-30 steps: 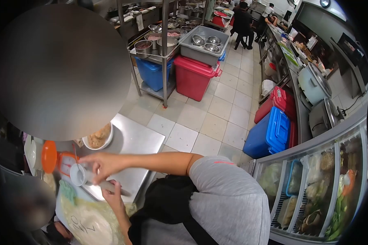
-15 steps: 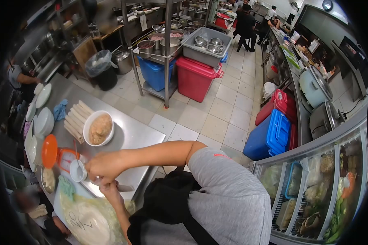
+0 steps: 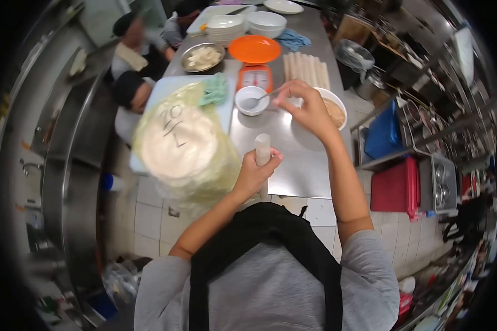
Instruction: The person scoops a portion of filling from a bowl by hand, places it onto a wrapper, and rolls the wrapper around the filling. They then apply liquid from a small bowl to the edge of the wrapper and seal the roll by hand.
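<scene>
My left hand [image 3: 259,170] is wrapped around a pale rolled spring roll [image 3: 263,149], held upright over the table's near edge. My right hand [image 3: 306,107] is above the table with thumb and forefinger at the handle of a spoon [image 3: 259,99]; they appear to pinch it. The spoon's head rests in a small white bowl [image 3: 252,110]. Partly hidden behind my right hand is a larger white bowl of pinkish-orange filling [image 3: 335,110]. Beyond it, several finished pale rolls [image 3: 305,69] lie side by side.
An orange scale [image 3: 255,79] and orange plate [image 3: 254,49] stand behind the small bowl. To the left are a bag of round wrappers [image 3: 176,143], a green cloth [image 3: 213,89] and a metal bowl with pale pieces [image 3: 203,58]. Two people [image 3: 132,71] stand at the left.
My view has swung left, toward the table. My right hand has parted from my left and moved to the spoon. My left hand still holds the roll.
</scene>
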### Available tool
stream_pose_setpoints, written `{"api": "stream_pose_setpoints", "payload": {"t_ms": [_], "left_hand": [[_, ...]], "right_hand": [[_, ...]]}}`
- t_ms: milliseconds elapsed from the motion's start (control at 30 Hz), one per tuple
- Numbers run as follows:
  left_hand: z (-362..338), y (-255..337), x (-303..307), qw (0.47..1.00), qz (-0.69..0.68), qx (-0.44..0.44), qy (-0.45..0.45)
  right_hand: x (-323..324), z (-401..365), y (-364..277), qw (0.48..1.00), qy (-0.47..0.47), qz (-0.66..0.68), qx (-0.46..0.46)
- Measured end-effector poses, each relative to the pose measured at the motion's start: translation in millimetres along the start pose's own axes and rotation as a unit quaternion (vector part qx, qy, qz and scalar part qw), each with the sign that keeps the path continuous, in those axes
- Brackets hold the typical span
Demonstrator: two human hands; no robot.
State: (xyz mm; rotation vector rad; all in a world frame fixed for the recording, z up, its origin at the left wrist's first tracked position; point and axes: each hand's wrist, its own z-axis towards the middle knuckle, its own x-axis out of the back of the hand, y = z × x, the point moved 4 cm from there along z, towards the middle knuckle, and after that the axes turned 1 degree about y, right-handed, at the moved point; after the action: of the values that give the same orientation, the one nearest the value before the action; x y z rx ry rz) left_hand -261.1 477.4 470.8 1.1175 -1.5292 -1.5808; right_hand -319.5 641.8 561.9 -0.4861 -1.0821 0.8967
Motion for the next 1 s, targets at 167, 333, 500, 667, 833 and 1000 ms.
{"api": "stream_pose_setpoints", "payload": {"t_ms": [167, 333, 500, 667, 833, 1000], "left_hand": [[-20.4, -2.0, 42.0, 0.993, -0.097, 0.055, 0.042], [-31.1, -6.3, 67.2, 0.991, -0.114, 0.053, 0.057], [-25.8, -0.8, 63.0, 0.99, -0.114, 0.065, 0.058], [-14.4, 0.6, 55.7, 0.991, -0.11, 0.069, 0.029], [-0.7, 2.1, 42.0, 0.994, -0.081, 0.066, 0.013], [9.2, -9.9, 25.1, 0.994, 0.042, -0.096, 0.019]], "right_hand": [[-101.9, 16.3, 99.5, 0.943, -0.036, -0.331, 0.017], [-133.1, 12.3, 120.8, 0.927, -0.071, -0.366, 0.042], [-135.6, 16.1, 120.4, 0.928, -0.091, -0.361, 0.024], [-93.9, 13.6, 97.7, 0.996, 0.037, -0.047, -0.073], [-49.3, -12.0, -18.9, 0.982, -0.026, 0.178, -0.052], [-42.7, -43.9, -45.4, 0.987, -0.041, -0.12, 0.101]]}}
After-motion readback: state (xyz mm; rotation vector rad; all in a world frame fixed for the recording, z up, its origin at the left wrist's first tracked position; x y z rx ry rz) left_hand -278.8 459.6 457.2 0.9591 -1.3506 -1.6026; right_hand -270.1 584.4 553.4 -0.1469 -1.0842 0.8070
